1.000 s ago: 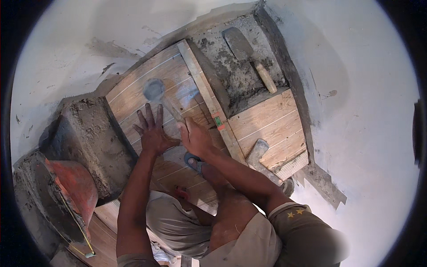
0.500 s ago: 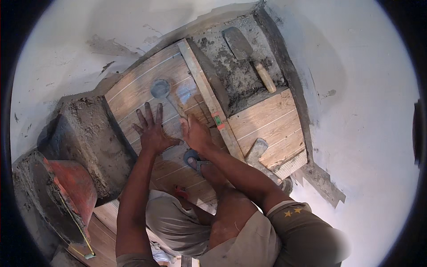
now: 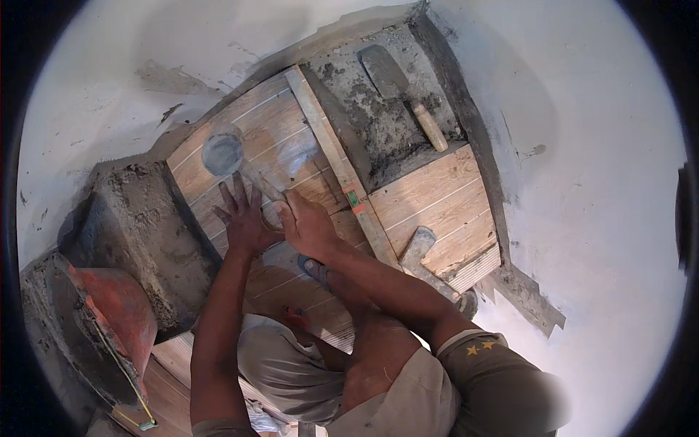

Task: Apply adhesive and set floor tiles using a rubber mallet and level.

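Seen from above, a person crouched over wood-look tiles (image 3: pixel 273 109). The right hand (image 3: pixel 309 224) was closed around the handle of a mallet (image 3: pixel 222 154), gripping it well back from its round grey head, which probably left the head free to swing. That head was over the tiles, just beyond the left fingertips; whether it touched them could not be told. The left hand (image 3: pixel 246 224) held nothing: palm down, fingers fanned wide on the tiles, apparently as a brace for the leaning body.

A long pale bar (image 3: pixel 320 131) with a green vial (image 3: pixel 353 198) lay across the surface to the right of both hands, perhaps placed there to show level. Beyond it, a trowel (image 3: pixel 384 71) rested on rough grey mortar (image 3: pixel 342 76), its wooden handle angled back toward the person, seemingly for easy reach. A hammer-like tool (image 3: pixel 417 249) lay nearer, beside the right forearm. At the far left stood a tilted, orange-red basin (image 3: pixel 124 306).
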### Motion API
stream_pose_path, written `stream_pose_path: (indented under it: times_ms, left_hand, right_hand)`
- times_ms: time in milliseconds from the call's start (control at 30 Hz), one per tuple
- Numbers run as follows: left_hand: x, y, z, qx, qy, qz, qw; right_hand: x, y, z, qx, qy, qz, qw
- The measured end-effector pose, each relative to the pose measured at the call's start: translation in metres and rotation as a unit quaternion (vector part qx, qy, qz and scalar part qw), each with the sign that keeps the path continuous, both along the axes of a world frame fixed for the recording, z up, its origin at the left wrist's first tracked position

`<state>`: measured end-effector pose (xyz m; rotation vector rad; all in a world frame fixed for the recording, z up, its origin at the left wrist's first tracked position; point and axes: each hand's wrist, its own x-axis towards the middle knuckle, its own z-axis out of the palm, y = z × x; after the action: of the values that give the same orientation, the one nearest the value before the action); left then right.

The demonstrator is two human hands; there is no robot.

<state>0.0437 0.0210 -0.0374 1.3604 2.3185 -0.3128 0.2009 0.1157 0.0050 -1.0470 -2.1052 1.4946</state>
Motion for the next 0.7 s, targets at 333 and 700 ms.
stream_pose_path:
  times_ms: [333, 700]
  left_hand:
    - [0.011, 0.016, 0.021, 0.019, -0.052, 0.025, 0.998]
    - [0.005, 0.010, 0.020, 0.024, -0.064, 0.041, 0.997]
  right_hand:
    - [-0.013, 0.026, -0.024, -0.045, -0.153, 0.008, 0.987]
    - [-0.006, 0.014, -0.027, -0.064, 0.081, -0.053, 0.993]
